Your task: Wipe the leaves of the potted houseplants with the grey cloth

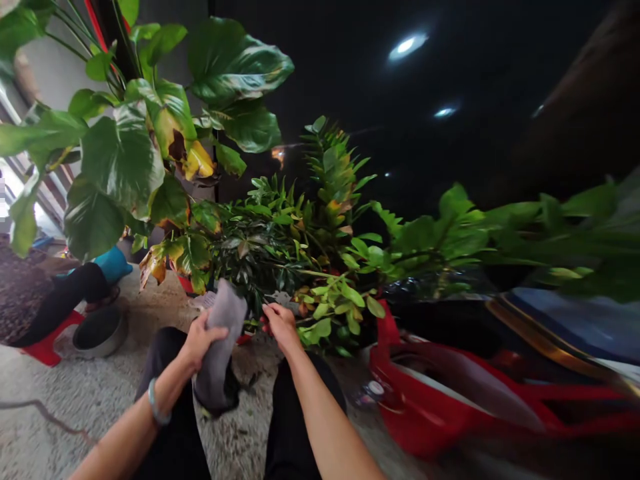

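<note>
Plain grey cloth, long and soft, left hand clamped on it, right hand finger closure unclear

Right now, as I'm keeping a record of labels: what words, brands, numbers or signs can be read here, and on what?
No text can be read anywhere in this view.
Small pale marks at the left edge of the red object: too blurred to read, possibly not lettering.
Grey cloth in the left hand: no lettering shows.
</note>
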### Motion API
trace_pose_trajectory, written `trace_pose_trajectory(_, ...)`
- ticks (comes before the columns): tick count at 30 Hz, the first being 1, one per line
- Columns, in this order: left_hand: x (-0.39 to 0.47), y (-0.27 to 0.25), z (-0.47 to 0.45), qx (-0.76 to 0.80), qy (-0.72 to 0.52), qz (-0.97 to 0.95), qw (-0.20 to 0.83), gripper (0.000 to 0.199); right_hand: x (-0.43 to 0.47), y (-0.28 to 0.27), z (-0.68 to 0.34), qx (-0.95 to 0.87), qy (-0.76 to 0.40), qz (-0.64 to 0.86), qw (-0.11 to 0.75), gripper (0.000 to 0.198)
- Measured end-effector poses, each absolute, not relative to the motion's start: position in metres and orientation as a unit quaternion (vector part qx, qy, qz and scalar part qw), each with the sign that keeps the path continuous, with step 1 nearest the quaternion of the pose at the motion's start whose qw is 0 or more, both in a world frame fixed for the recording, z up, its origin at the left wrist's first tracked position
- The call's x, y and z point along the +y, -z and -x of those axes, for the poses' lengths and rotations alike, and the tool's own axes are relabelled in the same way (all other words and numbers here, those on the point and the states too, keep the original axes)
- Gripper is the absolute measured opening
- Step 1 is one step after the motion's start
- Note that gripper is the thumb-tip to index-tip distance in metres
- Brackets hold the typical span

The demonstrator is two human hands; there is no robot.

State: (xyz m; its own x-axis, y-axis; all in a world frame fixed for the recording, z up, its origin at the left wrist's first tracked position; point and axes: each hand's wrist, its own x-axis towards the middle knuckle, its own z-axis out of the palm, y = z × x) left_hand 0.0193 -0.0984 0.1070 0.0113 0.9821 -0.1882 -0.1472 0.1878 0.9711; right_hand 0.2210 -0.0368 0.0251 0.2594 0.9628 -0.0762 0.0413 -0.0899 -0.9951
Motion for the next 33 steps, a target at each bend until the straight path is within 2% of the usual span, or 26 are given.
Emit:
trace_pose_trajectory(2, -0.123, -0.112, -0.013, 0.476, -0.471, -0.431, 0.605, 0.064, -0.038, -0.026, -0.224, -0.410, -0.450, 0.593, 0.527, 0.031)
trace_pose_trajectory(6, -0.096, -0.167, 0.010, 0.442, -0.642, -0.438, 0.448, 0.070, -0.040, -0.029, -0.227, -0.391, -0.464, 0.590, 0.532, 0.030)
trace_pose_trajectory(8, -0.061, -0.186, 0.013, 0.420, -0.705, -0.413, 0.396, 0.064, -0.040, -0.032, -0.226, -0.382, -0.468, 0.586, 0.541, 0.031)
trace_pose_trajectory(10, -0.037, -0.184, 0.006, 0.427, -0.721, -0.383, 0.389, 0.055, -0.039, -0.034, -0.225, -0.374, -0.471, 0.578, 0.551, 0.032)
trace_pose_trajectory(14, -0.062, -0.130, -0.020, 0.526, -0.599, -0.350, 0.491, 0.047, -0.036, -0.037, -0.224, -0.364, -0.470, 0.561, 0.576, 0.035)
trace_pose_trajectory(17, -0.119, -0.099, -0.021, 0.505, -0.475, -0.378, 0.613, 0.057, -0.036, -0.036, -0.226, -0.356, -0.469, 0.555, 0.588, 0.036)
trace_pose_trajectory(19, -0.144, -0.104, -0.012, 0.466, -0.436, -0.399, 0.659, 0.066, -0.036, -0.035, -0.228, -0.350, -0.474, 0.556, 0.586, 0.035)
trace_pose_trajectory(21, -0.145, -0.128, -0.003, 0.443, -0.456, -0.437, 0.636, 0.074, -0.037, -0.034, -0.228, -0.344, -0.482, 0.560, 0.579, 0.033)
trace_pose_trajectory(25, -0.096, -0.185, -0.015, 0.417, -0.578, -0.513, 0.479, 0.079, -0.038, -0.034, -0.225, -0.336, -0.496, 0.569, 0.563, 0.029)
trace_pose_trajectory(27, -0.069, -0.195, -0.035, 0.390, -0.597, -0.543, 0.443, 0.080, -0.038, -0.034, -0.224, -0.336, -0.503, 0.574, 0.551, 0.027)
trace_pose_trajectory(29, -0.052, -0.188, -0.052, 0.380, -0.564, -0.589, 0.437, 0.078, -0.037, -0.033, -0.225, -0.337, -0.513, 0.583, 0.533, 0.025)
trace_pose_trajectory(33, -0.056, -0.156, -0.047, 0.392, -0.367, -0.696, 0.477, 0.061, -0.035, -0.029, -0.226, -0.326, -0.539, 0.609, 0.482, 0.027)
